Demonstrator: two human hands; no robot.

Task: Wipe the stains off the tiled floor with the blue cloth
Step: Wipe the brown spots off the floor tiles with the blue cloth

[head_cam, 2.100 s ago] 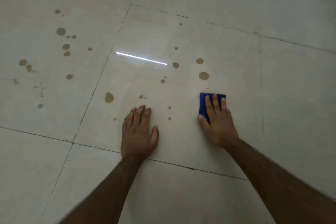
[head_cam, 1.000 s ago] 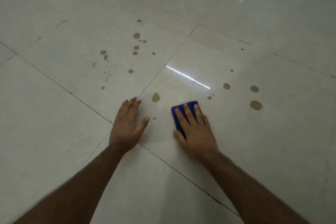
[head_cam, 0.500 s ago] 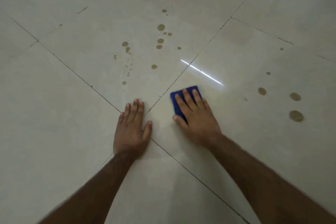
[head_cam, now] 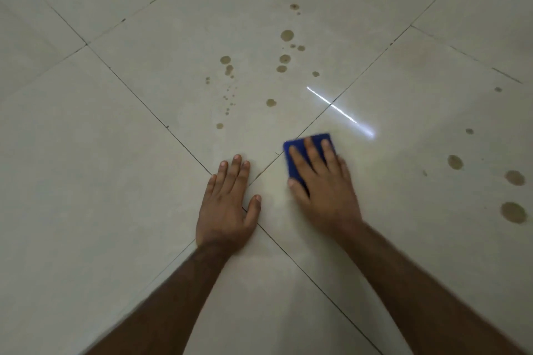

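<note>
1. Nearest the camera, two bare forearms reach in from 5 and 7 o'clock across the pale glossy tiled floor [head_cam: 86, 210], whose dark grout lines cross under the left hand.
2. The left hand [head_cam: 227, 204] lies flat, palm down, with straight fingers and the thumb out toward 1 o'clock; it grasps nothing and rests over the grout crossing.
3. The right hand [head_cam: 323, 190] is at 3 o'clock from the left, apart from it, fingers straight and spread, pressing flat on the blue cloth [head_cam: 297, 164].
4. The blue cloth is a deep royal blue, folded into a small, roughly rectangular pad. It shows beyond the fingertips and at the thumb side, the rest hidden under the palm. Its edges look slightly blurred. It lies just right of a grout line.
5. Farther out, at 12 o'clock, a scatter of brown round stains [head_cam: 287, 35] of mixed sizes dots the next tile.
6. At 3 o'clock, more stains [head_cam: 513, 212] sit well apart from the cloth.
7. A thin bright light reflection [head_cam: 331, 105] streaks just beyond the cloth.
</note>
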